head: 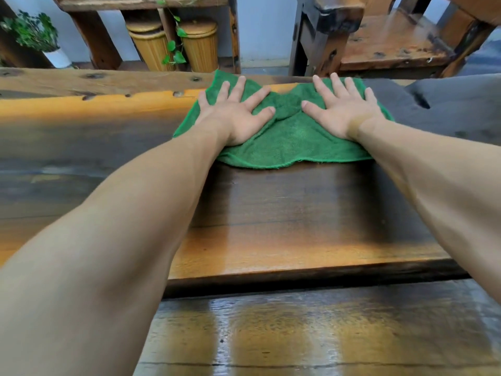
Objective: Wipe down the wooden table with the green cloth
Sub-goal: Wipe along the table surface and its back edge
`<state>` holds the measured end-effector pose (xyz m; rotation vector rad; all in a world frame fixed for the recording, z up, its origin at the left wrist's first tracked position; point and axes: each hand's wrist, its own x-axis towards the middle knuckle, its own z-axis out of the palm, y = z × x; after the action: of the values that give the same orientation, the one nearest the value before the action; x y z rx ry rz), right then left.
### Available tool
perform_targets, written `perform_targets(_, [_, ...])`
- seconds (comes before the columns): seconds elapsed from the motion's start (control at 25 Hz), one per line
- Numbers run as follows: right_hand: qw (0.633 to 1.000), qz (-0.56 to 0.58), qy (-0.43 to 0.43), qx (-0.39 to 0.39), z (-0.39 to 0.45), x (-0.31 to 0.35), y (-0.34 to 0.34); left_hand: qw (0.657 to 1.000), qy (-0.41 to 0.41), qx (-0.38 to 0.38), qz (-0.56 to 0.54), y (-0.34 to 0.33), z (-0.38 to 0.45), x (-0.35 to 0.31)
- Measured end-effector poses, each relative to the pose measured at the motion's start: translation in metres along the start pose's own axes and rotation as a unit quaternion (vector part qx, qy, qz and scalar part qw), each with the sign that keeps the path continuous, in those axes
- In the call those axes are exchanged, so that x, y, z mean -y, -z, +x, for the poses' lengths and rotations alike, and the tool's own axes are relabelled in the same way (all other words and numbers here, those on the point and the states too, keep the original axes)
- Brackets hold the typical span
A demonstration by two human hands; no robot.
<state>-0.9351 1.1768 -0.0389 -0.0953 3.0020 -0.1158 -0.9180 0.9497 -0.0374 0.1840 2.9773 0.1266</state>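
- Nearest to us we see a glossy plank of dark brown wood (311, 335), lying lower than the tabletop and shining with light.
- Above it begins the long wooden tabletop (284, 213), dark brown in the middle and orange at its edges, with a thick dark front edge.
- Two bare forearms reach forward over this tabletop, one from each side.
- The green terry cloth (291, 137) lies spread on the far part of the tabletop, close to its back edge, with a small raised fold in its middle, between the two hands.
- The left hand (237, 112) presses flat on the left part of the cloth; its fingers (238, 86) are straight and spread wide, and they curl around nothing.
- The right hand (343, 109) presses flat on the right part in the same way, fingers straight and apart.
- Just right of the cloth we see a grey cushion (447, 104).
- Behind the tabletop stand two round woven yellow baskets with lids (200, 44) under a wooden shelf, a green plant in a white pot (57, 57) at the far left, and a worn wooden chair (385, 42) at the right.
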Motion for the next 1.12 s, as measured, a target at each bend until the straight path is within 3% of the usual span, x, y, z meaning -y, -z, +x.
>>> perform_targets(0.28, [0.996,-0.029,0.089,-0.009,-0.062,0.012,-0.007,0.993,-0.111,0.009,0.030,-0.004,-0.057,-0.033])
perform_targets(0.44, [0.994,-0.029,0.102,-0.017,-0.130,0.014,-0.016,0.991,-0.128,0.020,0.043,-0.011,-0.120,-0.048])
perform_targets(1.12, [1.000,0.002,0.003,0.023,-0.465,0.015,-0.055,1.000,0.018,0.019,0.012,-0.074,-0.452,-0.101])
